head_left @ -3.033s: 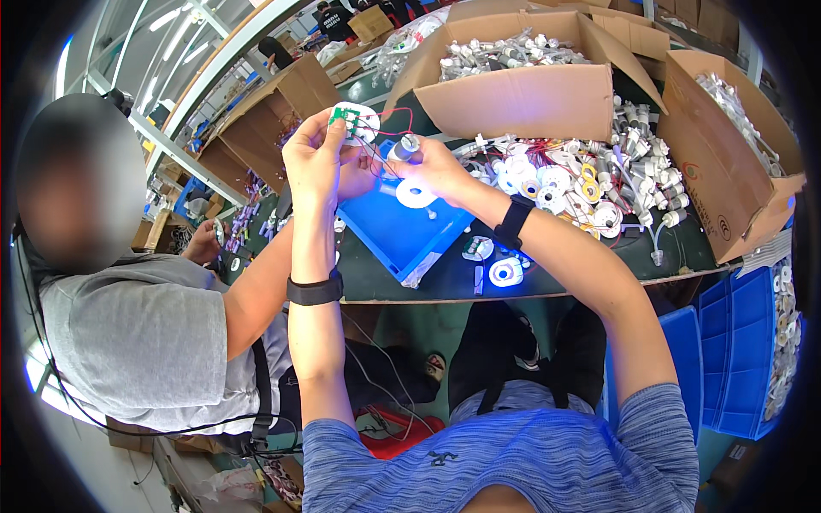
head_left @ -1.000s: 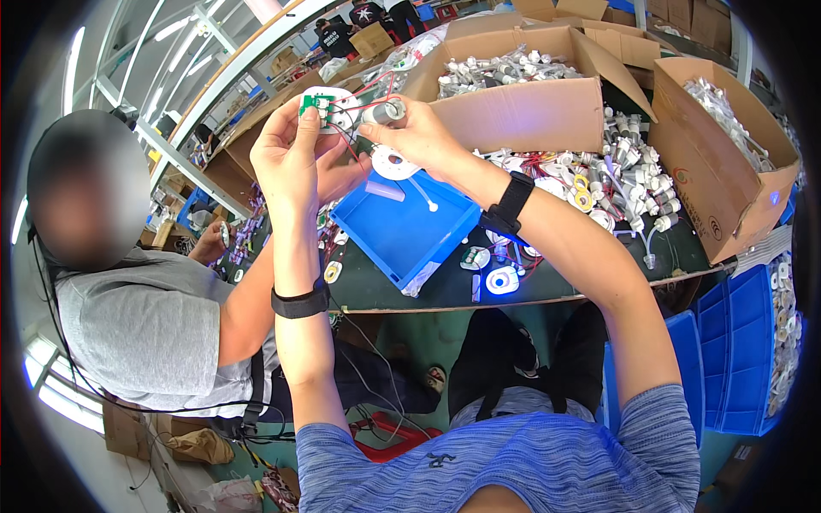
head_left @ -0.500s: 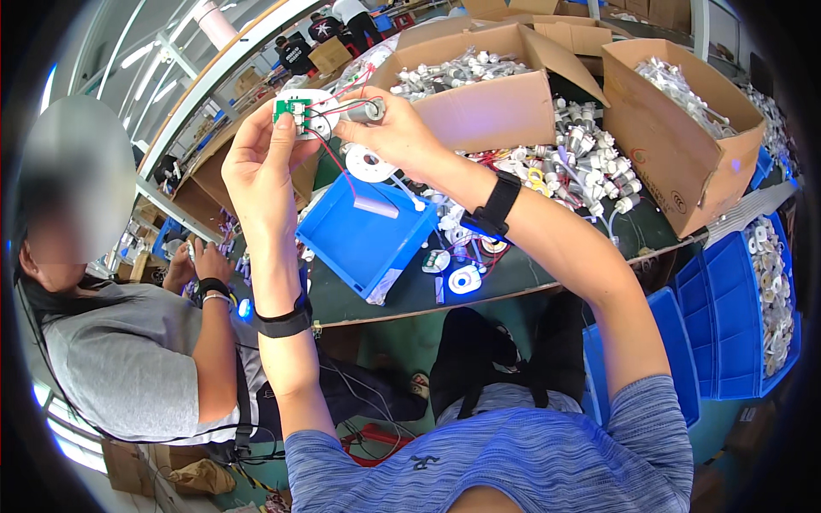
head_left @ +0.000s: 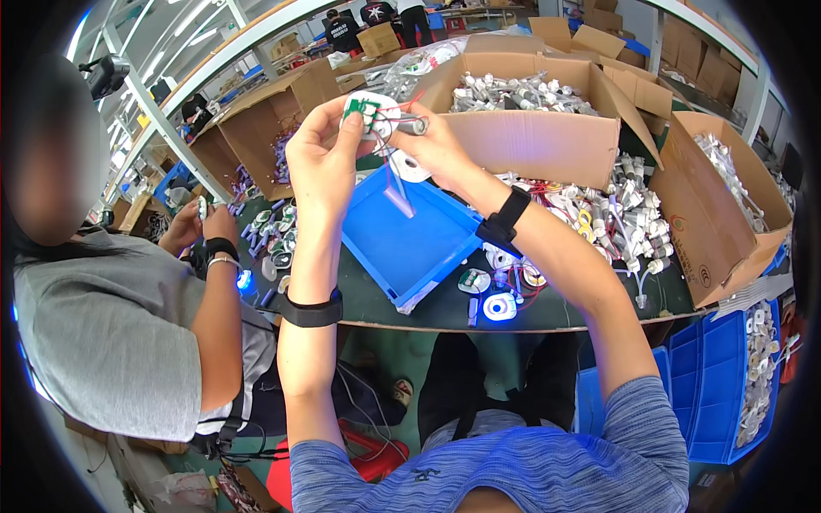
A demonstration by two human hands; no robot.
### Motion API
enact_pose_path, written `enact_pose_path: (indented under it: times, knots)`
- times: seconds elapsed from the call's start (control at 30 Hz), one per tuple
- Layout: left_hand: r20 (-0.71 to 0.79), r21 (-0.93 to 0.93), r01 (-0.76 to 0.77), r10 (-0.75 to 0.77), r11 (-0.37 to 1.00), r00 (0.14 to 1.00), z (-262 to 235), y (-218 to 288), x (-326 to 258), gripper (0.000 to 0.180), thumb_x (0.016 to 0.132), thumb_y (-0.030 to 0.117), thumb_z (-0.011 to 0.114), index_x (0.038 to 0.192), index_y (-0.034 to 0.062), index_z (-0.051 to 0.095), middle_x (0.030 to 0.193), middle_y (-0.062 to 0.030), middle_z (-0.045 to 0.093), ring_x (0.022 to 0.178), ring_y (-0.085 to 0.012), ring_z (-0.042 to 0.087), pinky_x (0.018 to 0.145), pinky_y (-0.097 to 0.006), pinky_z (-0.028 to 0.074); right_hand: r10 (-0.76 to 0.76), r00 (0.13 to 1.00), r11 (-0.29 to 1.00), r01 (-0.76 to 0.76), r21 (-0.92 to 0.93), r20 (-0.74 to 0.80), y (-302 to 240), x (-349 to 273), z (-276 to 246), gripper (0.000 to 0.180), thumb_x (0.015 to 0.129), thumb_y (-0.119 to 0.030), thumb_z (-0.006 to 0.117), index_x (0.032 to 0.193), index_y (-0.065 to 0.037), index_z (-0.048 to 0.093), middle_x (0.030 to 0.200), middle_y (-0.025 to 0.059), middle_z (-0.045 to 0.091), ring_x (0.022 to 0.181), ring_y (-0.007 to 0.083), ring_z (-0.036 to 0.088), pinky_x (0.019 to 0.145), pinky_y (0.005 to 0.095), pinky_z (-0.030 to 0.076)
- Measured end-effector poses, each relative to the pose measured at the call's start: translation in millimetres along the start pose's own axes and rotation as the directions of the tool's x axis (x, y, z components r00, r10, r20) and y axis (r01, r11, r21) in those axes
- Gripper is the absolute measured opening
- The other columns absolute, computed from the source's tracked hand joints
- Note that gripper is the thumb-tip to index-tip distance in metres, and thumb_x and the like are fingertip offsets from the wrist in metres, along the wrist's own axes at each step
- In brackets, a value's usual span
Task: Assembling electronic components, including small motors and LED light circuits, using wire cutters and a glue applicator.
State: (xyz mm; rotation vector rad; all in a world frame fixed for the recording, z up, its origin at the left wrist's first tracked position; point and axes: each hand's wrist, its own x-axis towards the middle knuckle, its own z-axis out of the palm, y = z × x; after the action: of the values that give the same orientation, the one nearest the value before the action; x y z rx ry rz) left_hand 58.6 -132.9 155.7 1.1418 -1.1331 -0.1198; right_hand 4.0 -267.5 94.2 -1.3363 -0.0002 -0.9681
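Note:
Raised above the table, my left hand [head_left: 323, 162] pinches a white plastic disc [head_left: 382, 104] by its left side, thumb on the green circuit board [head_left: 363, 109] fixed to it. My right hand [head_left: 434, 152] is closed at the disc's right side, around a grey cylinder [head_left: 416, 126] with thin red and dark wires about it. Its fingertips are partly hidden behind these parts. Just below hangs a white ring-shaped part [head_left: 408, 168]. A purple cylindrical cell [head_left: 398, 203] dangles on a wire over a blue tray [head_left: 410, 256].
Right of the tray lie loose white-and-grey parts [head_left: 633, 222] and a lit white disc [head_left: 499, 306]. Cardboard boxes of parts [head_left: 530, 141] [head_left: 718, 222] stand behind and at right. A co-worker [head_left: 111, 325] sits at left, holding a small part. Blue bins [head_left: 710, 385] stand lower right.
The view has swung left, so the table and both hands sit farther right in the picture. Both hands keep their hold on the disc and cylinder; the purple cell still dangles.

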Motion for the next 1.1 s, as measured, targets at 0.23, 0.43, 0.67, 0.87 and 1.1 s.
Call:
enact_pose_path:
  times: [0.23,0.43,0.67,0.87,1.1]
  knots:
    - [-0.045,-0.060,0.036,-0.038,0.998,0.998,-12.5,-23.0,-0.8,0.020,0.087,0.007,0.055,0.104,-0.0046,0.056,0.093,-0.0091,0.062,0.080,-0.0130,0.061,0.066,-0.024,0.054,0.051,0.999,0.998,-0.051,-0.036,-0.017,18.6,9.4,5.3,0.025,0.077,-0.005,0.065,0.100,-0.007,0.055,0.083,0.0014,0.060,0.071,0.0055,0.055,0.057,0.0207,0.044]
    - [-0.051,-0.078,0.063,-0.067,0.995,0.996,-14.0,-34.5,-0.8,0.020,0.087,0.007,0.055,0.103,-0.0046,0.057,0.093,-0.0090,0.062,0.079,-0.0126,0.061,0.065,-0.023,0.053,0.053,0.999,0.994,-0.052,-0.097,0.004,20.6,8.3,0.4,0.025,0.077,-0.005,0.065,0.101,-0.005,0.055,0.083,0.0020,0.061,0.070,0.0053,0.054,0.056,0.0209,0.043]
    - [-0.047,-0.078,0.077,-0.081,0.994,0.996,-20.5,-39.5,-6.2,0.021,0.087,0.008,0.056,0.104,-0.0046,0.057,0.093,-0.0092,0.061,0.078,-0.0120,0.061,0.065,-0.023,0.053,0.059,0.998,0.987,-0.058,-0.148,0.001,27.4,5.9,0.6,0.026,0.078,-0.004,0.063,0.102,-0.006,0.054,0.082,0.0022,0.060,0.066,0.0060,0.054,0.050,0.0216,0.043]
    - [-0.073,-0.051,0.080,-0.083,0.996,0.994,-25.4,-41.2,-9.3,0.021,0.087,0.008,0.056,0.104,-0.0044,0.056,0.092,-0.0089,0.061,0.076,-0.0121,0.061,0.066,-0.023,0.052,-0.024,1.000,0.991,0.022,-0.134,-0.017,27.9,3.9,5.2,0.027,0.077,-0.002,0.064,0.102,-0.006,0.054,0.082,0.0019,0.059,0.068,0.0063,0.054,0.051,0.0215,0.044]
    - [-0.025,-0.062,0.072,-0.074,0.995,0.997,-18.3,-29.9,-21.4,0.022,0.087,0.007,0.056,0.104,-0.0062,0.056,0.092,-0.0096,0.062,0.076,-0.0127,0.061,0.066,-0.023,0.051,0.037,0.999,0.989,-0.038,-0.140,-0.008,-3.9,-10.5,2.2,0.034,0.077,0.009,0.054,0.109,-0.003,0.053,0.094,0.0052,0.060,0.080,0.0084,0.057,0.064,0.0216,0.048]
